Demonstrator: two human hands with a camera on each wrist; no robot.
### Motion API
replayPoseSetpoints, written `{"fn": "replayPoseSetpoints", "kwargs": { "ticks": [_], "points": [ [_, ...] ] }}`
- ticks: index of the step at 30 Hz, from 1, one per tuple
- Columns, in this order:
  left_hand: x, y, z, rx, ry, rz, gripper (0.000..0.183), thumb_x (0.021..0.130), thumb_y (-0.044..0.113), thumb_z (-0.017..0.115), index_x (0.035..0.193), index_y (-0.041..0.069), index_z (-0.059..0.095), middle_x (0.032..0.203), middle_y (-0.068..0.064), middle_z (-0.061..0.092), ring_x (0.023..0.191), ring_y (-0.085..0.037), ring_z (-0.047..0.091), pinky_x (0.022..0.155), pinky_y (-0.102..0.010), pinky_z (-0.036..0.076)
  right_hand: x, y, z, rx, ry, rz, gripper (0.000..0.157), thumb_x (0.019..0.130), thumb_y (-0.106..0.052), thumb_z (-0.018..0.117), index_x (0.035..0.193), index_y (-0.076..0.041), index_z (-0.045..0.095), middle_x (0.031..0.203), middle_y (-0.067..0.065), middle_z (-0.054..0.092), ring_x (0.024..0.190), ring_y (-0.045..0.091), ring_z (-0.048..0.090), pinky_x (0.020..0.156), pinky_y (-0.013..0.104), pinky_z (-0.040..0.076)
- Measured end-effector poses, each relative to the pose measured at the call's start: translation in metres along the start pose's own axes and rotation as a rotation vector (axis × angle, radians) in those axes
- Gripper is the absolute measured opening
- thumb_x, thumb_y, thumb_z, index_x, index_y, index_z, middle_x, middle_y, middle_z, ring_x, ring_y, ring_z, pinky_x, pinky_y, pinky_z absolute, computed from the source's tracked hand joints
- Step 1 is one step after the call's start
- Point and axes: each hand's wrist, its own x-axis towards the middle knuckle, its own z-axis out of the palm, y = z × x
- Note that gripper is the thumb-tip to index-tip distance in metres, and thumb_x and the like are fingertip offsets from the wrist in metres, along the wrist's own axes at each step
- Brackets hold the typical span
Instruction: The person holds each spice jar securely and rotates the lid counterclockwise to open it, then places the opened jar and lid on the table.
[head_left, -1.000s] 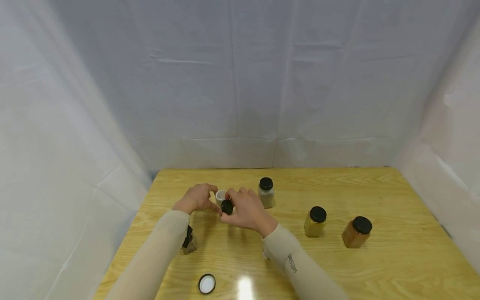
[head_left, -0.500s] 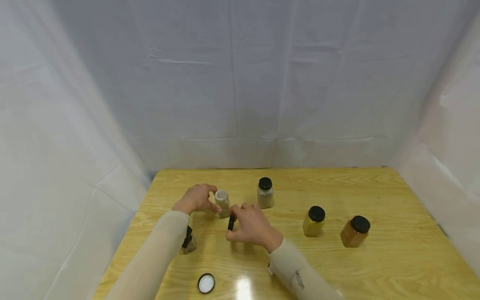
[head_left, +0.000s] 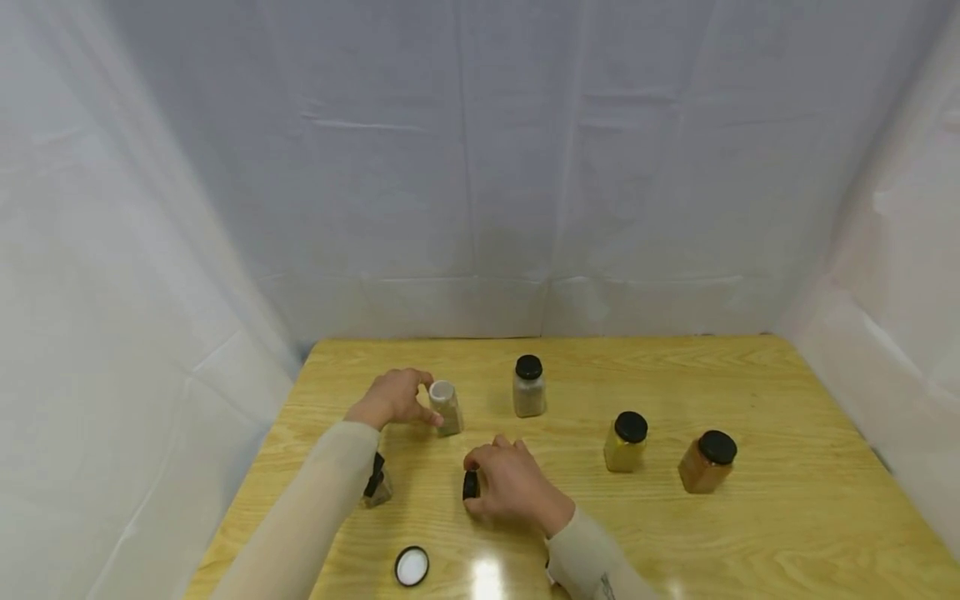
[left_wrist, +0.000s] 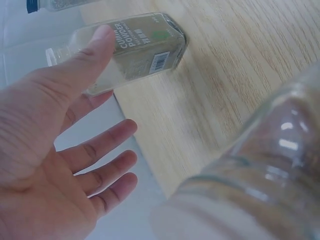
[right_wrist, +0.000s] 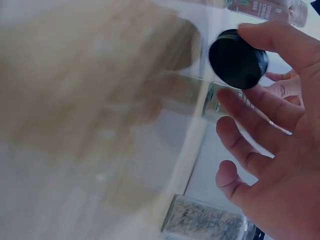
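Note:
My left hand [head_left: 396, 398] holds a lidless glass spice jar [head_left: 446, 410] between thumb and index finger, the other fingers spread loosely. In the left wrist view its label on the jar [left_wrist: 142, 47] reads cumin powder, and the jar stands upright on the table. To the right and nearer me, my right hand [head_left: 512, 485] pinches a black jar lid [head_left: 470, 485] on edge between thumb and fingertips. The right wrist view shows the lid [right_wrist: 238, 59] clear of the table, with the remaining fingers loosely bent.
Behind stands a black-lidded jar [head_left: 529, 387] of pale contents. A yellow jar [head_left: 626, 442] and an orange-brown jar [head_left: 707, 462] stand right. An upturned lid [head_left: 412, 567] lies near the front. Another jar [head_left: 380, 490] is partly hidden by my left sleeve. White sheeting surrounds the wooden table [head_left: 787, 517].
My right hand has carried the black lid away from the jar's mouth, toward me and slightly right, lowering it. The left hand has stayed at the jar.

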Motion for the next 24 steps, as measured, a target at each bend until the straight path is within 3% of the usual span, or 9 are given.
{"fn": "replayPoseSetpoints", "kwargs": {
  "ticks": [5,10,13,19,24],
  "points": [
    [-0.001,0.001,-0.001,-0.035,-0.014,0.011,0.073,0.085,0.043,0.089,0.142,0.006,0.063,0.137,-0.02,0.068,0.124,-0.04,0.066,0.105,-0.056,0.053,-0.013,0.006,0.0,0.046,-0.006,0.031,0.041,0.083,-0.033,0.085,0.118,-0.015,0.074,0.115,-0.003,0.072,0.106,0.017,0.061,0.104,0.059,0.049],
    [-0.002,0.002,-0.005,-0.055,0.001,0.002,0.08,0.084,0.042,0.09,0.147,0.005,0.058,0.139,-0.022,0.066,0.123,-0.04,0.066,0.104,-0.057,0.053,-0.016,0.008,-0.005,0.139,-0.014,0.043,0.039,0.084,-0.03,0.085,0.118,-0.016,0.075,0.1,-0.007,0.073,0.09,0.008,0.054,0.088,0.041,0.044],
    [-0.001,0.002,-0.005,-0.048,0.004,0.007,0.082,0.084,0.042,0.09,0.148,0.005,0.058,0.141,-0.022,0.065,0.126,-0.041,0.065,0.106,-0.057,0.052,-0.015,0.008,-0.004,0.15,-0.024,0.036,0.04,0.083,-0.032,0.086,0.118,-0.017,0.074,0.097,-0.008,0.072,0.087,0.006,0.052,0.085,0.036,0.04],
    [-0.002,0.005,-0.003,-0.051,0.01,0.019,0.085,0.084,0.043,0.09,0.151,0.004,0.055,0.145,-0.025,0.062,0.132,-0.043,0.061,0.109,-0.057,0.05,-0.016,0.009,0.002,0.113,0.004,0.016,0.039,0.08,-0.032,0.087,0.114,-0.016,0.076,0.108,-0.005,0.074,0.095,0.01,0.057,0.086,0.038,0.044],
    [-0.002,0.012,-0.008,-0.021,0.044,0.046,0.087,0.086,0.047,0.087,0.155,0.008,0.051,0.151,-0.023,0.058,0.138,-0.046,0.055,0.115,-0.065,0.042,-0.016,0.011,0.003,0.076,-0.001,0.001,0.038,0.081,-0.033,0.087,0.114,-0.017,0.075,0.116,-0.003,0.069,0.107,0.016,0.059,0.088,0.039,0.045]
  ]
}}
